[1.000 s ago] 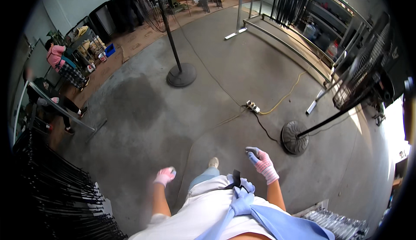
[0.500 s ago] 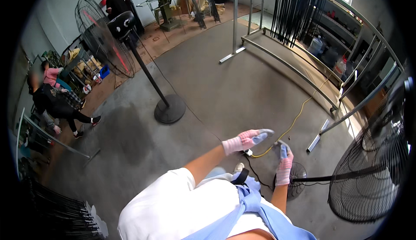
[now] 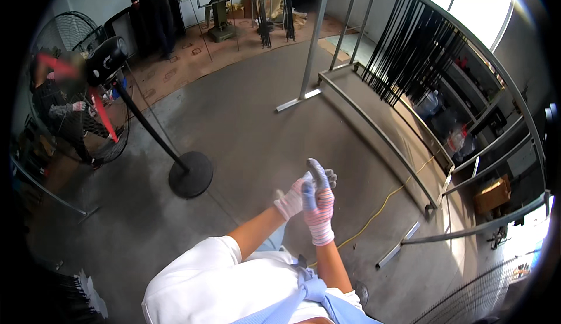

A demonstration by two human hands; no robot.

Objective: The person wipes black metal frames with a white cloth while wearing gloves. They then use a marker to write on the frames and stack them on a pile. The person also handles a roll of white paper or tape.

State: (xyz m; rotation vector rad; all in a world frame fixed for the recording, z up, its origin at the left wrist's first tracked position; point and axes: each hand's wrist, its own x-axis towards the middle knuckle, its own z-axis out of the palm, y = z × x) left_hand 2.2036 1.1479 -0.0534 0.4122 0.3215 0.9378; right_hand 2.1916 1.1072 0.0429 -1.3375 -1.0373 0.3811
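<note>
In front of my body both of my hands come together, wearing knitted gloves with pink and white stripes and grey-blue fingers. My right hand [image 3: 319,206] is uppermost, its fingers stretched out and its thumb standing apart. Partly behind it lies my left hand [image 3: 291,202], with its thumb out to the side and grey fingertips showing past the right hand. The gloves overlap in this view; whether they touch I cannot tell. No object shows in either hand. A blue cloth [image 3: 313,289] is knotted over my white top.
A black pedestal fan stands on a round base [image 3: 190,174] to the left. At right, a metal rack [image 3: 374,140] carries many hanging black strips. A yellow cord [image 3: 383,206] crosses the floor. One person [image 3: 153,5] stands at the back; another [image 3: 64,111] sits behind the fan.
My hands have come closer together, the right now overlapping the left. The view has turned right: the left fan shifted left, and the near right fan dropped toward the lower edge.
</note>
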